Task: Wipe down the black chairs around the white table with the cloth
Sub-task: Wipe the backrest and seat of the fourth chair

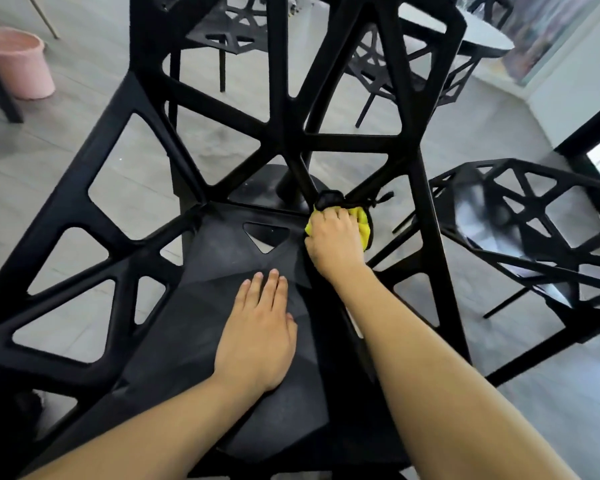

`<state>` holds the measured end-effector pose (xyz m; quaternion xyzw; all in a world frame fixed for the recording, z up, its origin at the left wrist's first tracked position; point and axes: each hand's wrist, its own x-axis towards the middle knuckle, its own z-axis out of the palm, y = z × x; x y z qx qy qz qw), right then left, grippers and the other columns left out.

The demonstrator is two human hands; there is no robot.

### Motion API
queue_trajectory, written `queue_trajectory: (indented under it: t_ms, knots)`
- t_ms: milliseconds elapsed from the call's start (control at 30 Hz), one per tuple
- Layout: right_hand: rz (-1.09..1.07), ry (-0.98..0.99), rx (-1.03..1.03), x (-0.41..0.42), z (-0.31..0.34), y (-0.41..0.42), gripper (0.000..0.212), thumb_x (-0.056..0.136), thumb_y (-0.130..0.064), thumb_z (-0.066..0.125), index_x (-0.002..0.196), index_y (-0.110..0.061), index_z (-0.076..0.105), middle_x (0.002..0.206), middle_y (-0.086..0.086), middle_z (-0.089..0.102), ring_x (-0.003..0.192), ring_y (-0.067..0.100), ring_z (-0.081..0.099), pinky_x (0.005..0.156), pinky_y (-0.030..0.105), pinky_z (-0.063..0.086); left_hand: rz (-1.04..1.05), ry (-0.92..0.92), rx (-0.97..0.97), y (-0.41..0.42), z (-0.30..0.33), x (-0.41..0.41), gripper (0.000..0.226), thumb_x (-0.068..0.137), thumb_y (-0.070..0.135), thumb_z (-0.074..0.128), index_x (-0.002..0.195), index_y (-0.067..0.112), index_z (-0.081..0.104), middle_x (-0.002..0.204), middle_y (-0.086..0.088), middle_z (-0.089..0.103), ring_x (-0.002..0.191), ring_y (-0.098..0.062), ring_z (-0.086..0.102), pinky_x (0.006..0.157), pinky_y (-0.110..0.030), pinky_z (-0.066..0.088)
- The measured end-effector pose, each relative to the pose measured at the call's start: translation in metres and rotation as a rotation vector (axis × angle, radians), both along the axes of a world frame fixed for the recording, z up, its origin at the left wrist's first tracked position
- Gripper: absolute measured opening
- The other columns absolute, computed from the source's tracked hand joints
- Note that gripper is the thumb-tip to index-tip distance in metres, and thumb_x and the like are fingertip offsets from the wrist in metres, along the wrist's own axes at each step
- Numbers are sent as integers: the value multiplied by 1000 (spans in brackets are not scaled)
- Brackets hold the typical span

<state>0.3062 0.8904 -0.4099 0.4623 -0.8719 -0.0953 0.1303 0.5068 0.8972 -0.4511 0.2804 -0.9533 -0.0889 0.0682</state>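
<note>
A black plastic chair (125, 282) with an open lattice frame fills the middle of the view, seen from above. My left hand (258, 336) lies flat on its seat with straight fingers. My right hand (336, 242) grips a yellow cloth with black trim (362, 223) and presses it against the back right corner of the seat, where the backrest struts meet. Most of the cloth is hidden under the hand. The white round table (482, 36) shows at the top right, behind the backrest.
A second black chair (520, 230) stands close on the right, and two more (229, 32) stand beyond the backrest by the table. A pink bucket (21, 62) sits on the grey floor at the top left. The table's black base (274, 185) shows through the lattice.
</note>
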Motion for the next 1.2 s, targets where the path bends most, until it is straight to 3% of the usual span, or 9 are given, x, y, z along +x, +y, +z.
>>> queue_trajectory:
  t_ms: [167, 300, 467, 600, 700, 767, 833, 1067, 1200]
  knots:
    - [48, 69, 170, 1, 24, 7, 31, 99, -18, 43, 125, -11, 58, 123, 10, 59, 117, 33, 52, 94, 42, 40, -3, -29, 12, -2, 2, 3, 67, 97, 36, 13, 155, 5, 29, 162, -12, 28, 150, -30, 25, 124, -45, 19]
    - [-48, -94, 96, 27, 24, 36, 33, 96, -33, 50, 121, -14, 60, 120, 8, 58, 112, 34, 51, 89, 44, 39, 0, -48, 22, -1, 4, 0, 72, 94, 36, 7, 156, 6, 25, 164, -11, 23, 151, -29, 20, 125, -43, 14]
    - [-60, -238, 159, 76, 18, 98, 43, 93, -44, 49, 124, -16, 57, 125, 10, 57, 114, 36, 50, 99, 45, 37, -17, -22, 39, -3, 3, 2, 71, 93, 36, 14, 152, 3, 35, 159, -14, 33, 148, -33, 28, 123, -45, 19]
    - [-30, -270, 210, 94, 31, 129, 39, 91, -45, 48, 116, -18, 60, 114, 10, 60, 103, 35, 54, 93, 43, 40, -28, 5, 21, -3, -1, 3, 67, 94, 35, 22, 147, -1, 43, 153, -18, 42, 143, -37, 36, 120, -48, 26]
    - [31, -60, -123, 81, 59, 130, 34, 83, -36, 50, 104, -15, 66, 100, 9, 64, 88, 34, 57, 77, 42, 43, -14, 2, 50, -2, 2, 2, 66, 96, 35, 21, 150, 2, 38, 157, -15, 37, 146, -34, 31, 122, -46, 21]
    - [33, 80, -338, 56, 74, 129, 34, 81, -31, 51, 106, -14, 66, 105, 8, 63, 92, 33, 55, 80, 43, 43, -4, -12, 72, -4, 3, 1, 62, 100, 34, 23, 155, 6, 28, 163, -11, 26, 151, -29, 20, 125, -43, 13]
    - [-20, 83, -325, 34, 76, 134, 33, 83, -29, 52, 109, -13, 65, 110, 9, 62, 100, 34, 54, 87, 43, 41, -11, -8, 88, -3, 5, 1, 61, 102, 33, 28, 156, 6, 24, 164, -11, 21, 152, -29, 16, 125, -42, 10]
    - [-65, -396, -108, 96, 24, 142, 62, 82, -48, 25, 114, -12, 64, 114, 12, 63, 100, 38, 56, 89, 46, 44, -42, -11, 99, -4, 7, 2, 60, 102, 30, 33, 156, 4, 23, 164, -14, 20, 151, -33, 16, 124, -44, 10]
    - [-41, -601, -154, 146, 31, 152, 57, 89, -49, 42, 133, -18, 61, 135, 7, 60, 124, 29, 52, 107, 40, 37, -51, 13, 175, -10, 7, 2, 59, 100, 25, 40, 154, 2, 28, 163, -16, 24, 150, -35, 18, 124, -44, 9]
